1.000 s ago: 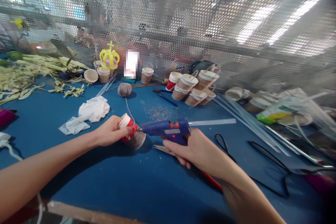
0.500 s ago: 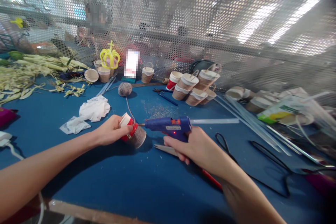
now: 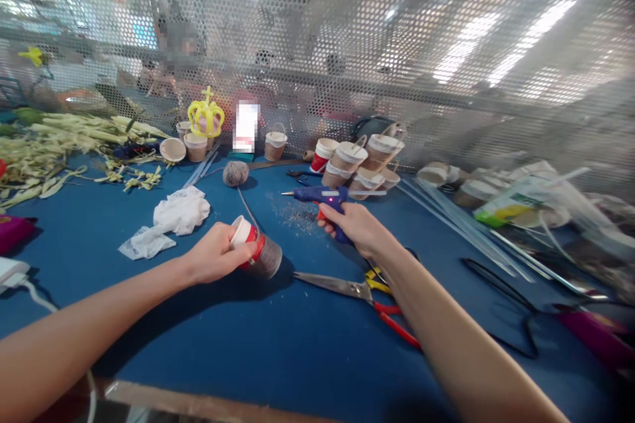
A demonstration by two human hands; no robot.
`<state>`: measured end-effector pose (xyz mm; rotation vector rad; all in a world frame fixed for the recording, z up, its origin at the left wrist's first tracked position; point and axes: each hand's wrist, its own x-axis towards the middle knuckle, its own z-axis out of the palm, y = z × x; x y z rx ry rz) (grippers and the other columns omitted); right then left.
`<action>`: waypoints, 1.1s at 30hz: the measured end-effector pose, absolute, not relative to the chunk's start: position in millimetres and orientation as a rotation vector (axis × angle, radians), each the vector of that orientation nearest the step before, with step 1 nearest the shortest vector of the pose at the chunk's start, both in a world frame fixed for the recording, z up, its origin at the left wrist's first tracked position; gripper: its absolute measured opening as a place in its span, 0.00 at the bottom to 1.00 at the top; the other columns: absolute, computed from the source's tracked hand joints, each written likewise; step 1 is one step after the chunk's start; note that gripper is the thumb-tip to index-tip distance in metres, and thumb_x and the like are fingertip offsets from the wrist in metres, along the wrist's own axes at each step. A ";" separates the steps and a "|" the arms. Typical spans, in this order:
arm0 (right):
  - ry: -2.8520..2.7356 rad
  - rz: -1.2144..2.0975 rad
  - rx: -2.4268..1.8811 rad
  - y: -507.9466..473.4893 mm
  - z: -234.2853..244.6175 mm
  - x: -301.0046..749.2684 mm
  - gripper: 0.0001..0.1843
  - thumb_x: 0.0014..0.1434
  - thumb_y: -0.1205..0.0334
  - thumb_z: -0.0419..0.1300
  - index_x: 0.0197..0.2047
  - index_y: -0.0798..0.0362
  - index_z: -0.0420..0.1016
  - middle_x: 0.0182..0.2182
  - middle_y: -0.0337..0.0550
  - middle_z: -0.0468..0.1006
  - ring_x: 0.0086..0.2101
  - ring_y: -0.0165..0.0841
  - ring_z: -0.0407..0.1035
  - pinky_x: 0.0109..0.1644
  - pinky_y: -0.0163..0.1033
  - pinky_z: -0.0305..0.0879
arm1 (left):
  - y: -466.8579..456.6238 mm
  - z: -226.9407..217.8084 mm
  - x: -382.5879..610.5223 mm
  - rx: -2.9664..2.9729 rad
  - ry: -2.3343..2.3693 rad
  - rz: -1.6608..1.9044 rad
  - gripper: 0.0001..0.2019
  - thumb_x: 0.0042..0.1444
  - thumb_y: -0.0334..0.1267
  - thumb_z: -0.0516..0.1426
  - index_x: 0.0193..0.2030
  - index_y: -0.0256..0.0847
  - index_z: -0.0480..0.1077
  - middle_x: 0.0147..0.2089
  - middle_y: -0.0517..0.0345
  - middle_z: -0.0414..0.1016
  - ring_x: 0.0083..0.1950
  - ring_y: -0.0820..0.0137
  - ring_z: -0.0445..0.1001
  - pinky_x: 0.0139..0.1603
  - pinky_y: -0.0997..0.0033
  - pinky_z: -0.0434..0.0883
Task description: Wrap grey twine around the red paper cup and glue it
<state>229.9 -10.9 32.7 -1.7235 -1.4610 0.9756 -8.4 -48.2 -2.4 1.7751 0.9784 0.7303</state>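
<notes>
My left hand [image 3: 215, 252] is wrapped round a red and white paper cup [image 3: 256, 254] lying on its side, its lower half covered in wound grey twine. A strand of that twine runs back to a twine ball [image 3: 235, 172]. My right hand [image 3: 353, 225] grips the handle of a blue hot glue gun [image 3: 322, 197], held out over the blue table [image 3: 278, 337] beyond the cup, nozzle pointing left, a clear glue stick poking out of its back. Red-handled scissors [image 3: 357, 291] lie under my right forearm.
Several twine-wrapped cups [image 3: 360, 162] cluster at the back by a perforated metal screen [image 3: 397, 46]. White crumpled cloth [image 3: 179, 209] lies left of the cup. Clear glue sticks [image 3: 461, 225] and black cables [image 3: 501, 284] lie at right. Pale leaf strips [image 3: 54, 139] pile at far left, a yellow crown [image 3: 206, 117] behind.
My right hand has carried the glue gun away from the cup, up and farther back over the table. The scissors beneath are now uncovered. My left hand still holds the cup.
</notes>
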 end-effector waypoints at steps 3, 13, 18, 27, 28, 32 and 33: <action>-1.458 0.914 -1.805 3.6 21.0 229.2 0.14 0.53 0.58 0.54 0.19 0.55 0.63 0.15 0.37 0.66 0.15 0.23 0.60 0.19 0.30 0.58 | -48.8 -3.8 -9.4 1.835 0.986 0.733 0.14 0.51 0.41 0.48 0.19 0.36 0.59 0.18 0.65 0.53 0.20 0.79 0.51 0.19 0.78 0.50; -1.622 0.652 -1.802 9.4 21.7 222.9 0.17 0.49 0.61 0.58 0.13 0.53 0.61 0.22 0.47 0.70 0.36 0.39 0.66 0.34 0.38 0.59 | -51.7 1.1 -5.7 1.914 1.015 0.718 0.15 0.51 0.41 0.48 0.18 0.36 0.58 0.17 0.65 0.53 0.20 0.79 0.52 0.19 0.78 0.50; -1.854 1.091 -1.473 -15.8 27.8 179.7 0.21 0.53 0.48 0.51 0.24 0.56 0.74 0.29 0.44 0.76 0.34 0.34 0.68 0.38 0.38 0.61 | -52.7 -0.7 -4.3 1.943 1.002 0.743 0.14 0.51 0.38 0.48 0.18 0.35 0.60 0.18 0.64 0.56 0.20 0.79 0.53 0.20 0.79 0.52; -1.614 1.377 -1.150 -32.5 31.3 156.8 0.08 0.48 0.59 0.58 0.28 0.56 0.72 0.31 0.41 0.75 0.34 0.29 0.66 0.43 0.36 0.60 | -55.5 0.1 -3.2 1.746 0.935 0.762 0.12 0.50 0.39 0.49 0.19 0.35 0.59 0.18 0.66 0.54 0.20 0.80 0.51 0.20 0.80 0.52; -1.605 1.368 -1.158 -32.9 32.3 159.3 0.08 0.48 0.59 0.58 0.27 0.55 0.72 0.30 0.41 0.75 0.33 0.29 0.66 0.43 0.36 0.59 | -55.8 0.4 -2.8 1.698 0.924 0.766 0.12 0.51 0.40 0.49 0.21 0.35 0.60 0.19 0.66 0.56 0.21 0.80 0.52 0.21 0.80 0.52; -1.618 1.380 -1.206 -32.4 29.5 164.7 0.13 0.49 0.53 0.57 0.26 0.55 0.74 0.29 0.42 0.74 0.34 0.31 0.64 0.44 0.38 0.56 | -57.7 -0.4 -1.7 1.644 0.885 0.758 0.13 0.51 0.42 0.49 0.21 0.35 0.60 0.20 0.65 0.56 0.21 0.79 0.52 0.21 0.79 0.53; -1.633 1.421 -1.204 -32.0 27.5 164.4 0.16 0.50 0.51 0.56 0.26 0.56 0.74 0.28 0.42 0.74 0.34 0.32 0.65 0.43 0.39 0.57 | -58.4 -0.6 -1.7 1.661 0.882 0.743 0.14 0.51 0.42 0.49 0.21 0.35 0.60 0.19 0.65 0.55 0.21 0.79 0.52 0.21 0.79 0.53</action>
